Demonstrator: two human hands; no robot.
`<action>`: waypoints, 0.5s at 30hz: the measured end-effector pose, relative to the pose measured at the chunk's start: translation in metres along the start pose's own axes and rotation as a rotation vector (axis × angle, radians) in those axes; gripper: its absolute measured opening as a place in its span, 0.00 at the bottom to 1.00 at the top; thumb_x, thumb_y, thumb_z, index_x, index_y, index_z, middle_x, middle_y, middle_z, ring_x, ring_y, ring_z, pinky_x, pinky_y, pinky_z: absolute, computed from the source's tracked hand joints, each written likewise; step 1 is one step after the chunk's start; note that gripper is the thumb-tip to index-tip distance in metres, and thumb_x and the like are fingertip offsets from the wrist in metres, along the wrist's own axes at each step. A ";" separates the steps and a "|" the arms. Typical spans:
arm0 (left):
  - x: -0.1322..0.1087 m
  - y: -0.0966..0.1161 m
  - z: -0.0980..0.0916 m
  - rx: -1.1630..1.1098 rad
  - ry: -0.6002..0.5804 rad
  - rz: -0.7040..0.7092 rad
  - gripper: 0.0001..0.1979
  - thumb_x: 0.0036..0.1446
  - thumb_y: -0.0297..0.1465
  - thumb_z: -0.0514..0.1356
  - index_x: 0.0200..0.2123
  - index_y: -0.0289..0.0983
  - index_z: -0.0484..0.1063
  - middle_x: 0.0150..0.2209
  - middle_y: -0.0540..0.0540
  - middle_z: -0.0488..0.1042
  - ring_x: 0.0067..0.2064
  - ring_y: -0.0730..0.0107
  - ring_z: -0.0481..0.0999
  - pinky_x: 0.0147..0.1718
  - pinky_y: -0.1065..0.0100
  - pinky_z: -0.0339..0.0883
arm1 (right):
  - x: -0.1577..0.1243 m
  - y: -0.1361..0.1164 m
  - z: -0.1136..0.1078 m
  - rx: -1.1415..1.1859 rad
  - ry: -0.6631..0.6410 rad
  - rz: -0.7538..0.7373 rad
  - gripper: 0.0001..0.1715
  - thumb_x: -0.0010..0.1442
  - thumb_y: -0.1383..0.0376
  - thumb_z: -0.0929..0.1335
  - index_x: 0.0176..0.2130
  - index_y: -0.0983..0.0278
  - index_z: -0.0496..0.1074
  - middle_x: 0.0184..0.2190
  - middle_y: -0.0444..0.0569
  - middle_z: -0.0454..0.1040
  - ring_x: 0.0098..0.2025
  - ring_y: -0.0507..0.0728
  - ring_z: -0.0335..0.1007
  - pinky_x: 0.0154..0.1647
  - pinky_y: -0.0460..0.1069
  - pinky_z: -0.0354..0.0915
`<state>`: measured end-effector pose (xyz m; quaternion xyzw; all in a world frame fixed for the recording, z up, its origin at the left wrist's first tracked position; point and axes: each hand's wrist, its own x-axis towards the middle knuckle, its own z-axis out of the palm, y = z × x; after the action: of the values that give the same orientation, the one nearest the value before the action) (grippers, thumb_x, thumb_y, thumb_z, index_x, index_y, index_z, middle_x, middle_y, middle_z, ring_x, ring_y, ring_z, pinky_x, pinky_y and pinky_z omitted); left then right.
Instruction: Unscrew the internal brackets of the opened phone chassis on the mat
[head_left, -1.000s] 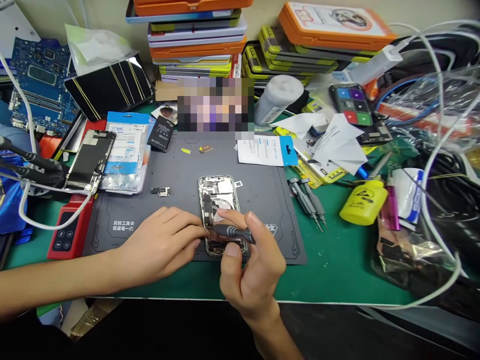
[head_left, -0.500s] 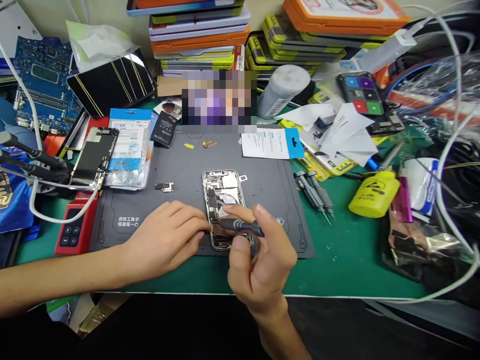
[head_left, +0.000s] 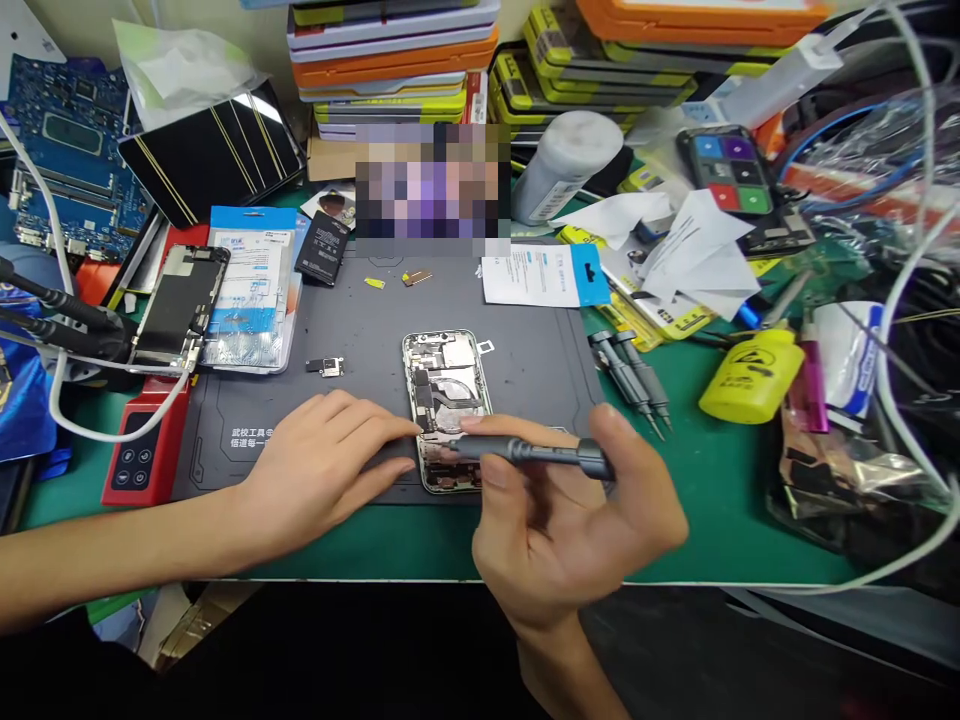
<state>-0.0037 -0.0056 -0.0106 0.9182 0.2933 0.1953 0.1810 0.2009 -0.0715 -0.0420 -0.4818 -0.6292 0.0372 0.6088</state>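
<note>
An opened phone [head_left: 450,408], its inner parts exposed, lies on the dark work mat [head_left: 360,320]. At its left edge rests my left hand [head_left: 322,465], with fingers stretched out and thumb apart. My right hand [head_left: 559,535] grips a grey screwdriver [head_left: 517,450], tilted nearly flat over the lower half of the phone. The driver's tip is too small to make out against the phone's parts. Beside the phone's upper right edge lies a small SIM tray [head_left: 487,347]. A loose phone part [head_left: 327,367] sits on the mat to the left.
Two more screwdrivers [head_left: 630,375] lie right of the mat, near a yellow bottle [head_left: 752,378]. At the left are a detached screen [head_left: 180,305], a red device [head_left: 146,450] and a white cable. A battery [head_left: 322,248] lies behind, before stacked boxes [head_left: 394,55].
My right hand has swung right and tipped the screwdriver from pointing toward the camera to lying almost level. My left thumb has moved slightly away from the fingers. The view has shifted a little.
</note>
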 end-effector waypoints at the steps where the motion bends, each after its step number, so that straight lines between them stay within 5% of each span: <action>1: 0.000 0.000 0.000 -0.002 0.003 0.008 0.12 0.79 0.37 0.60 0.58 0.38 0.73 0.49 0.47 0.83 0.47 0.62 0.79 0.47 0.60 0.70 | 0.000 -0.001 0.000 0.042 -0.012 0.005 0.48 0.66 0.80 0.71 0.77 0.60 0.58 0.46 0.49 0.81 0.44 0.56 0.86 0.45 0.55 0.87; 6: 0.000 -0.001 -0.002 -0.018 0.016 0.065 0.08 0.80 0.32 0.58 0.49 0.38 0.77 0.47 0.49 0.84 0.45 0.65 0.77 0.45 0.63 0.69 | 0.000 -0.004 -0.001 0.129 -0.105 -0.030 0.49 0.64 0.81 0.71 0.77 0.62 0.57 0.49 0.53 0.82 0.45 0.56 0.87 0.46 0.56 0.88; 15: 0.000 0.001 -0.001 0.035 0.031 0.116 0.10 0.79 0.33 0.60 0.48 0.40 0.82 0.46 0.48 0.85 0.44 0.65 0.76 0.43 0.62 0.69 | 0.000 0.011 0.000 -0.137 0.009 -0.030 0.51 0.65 0.78 0.71 0.78 0.58 0.53 0.54 0.53 0.70 0.44 0.53 0.82 0.39 0.50 0.84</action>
<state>-0.0034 -0.0062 -0.0086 0.9335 0.2455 0.2147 0.1488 0.2067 -0.0654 -0.0487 -0.5131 -0.6345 -0.0175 0.5777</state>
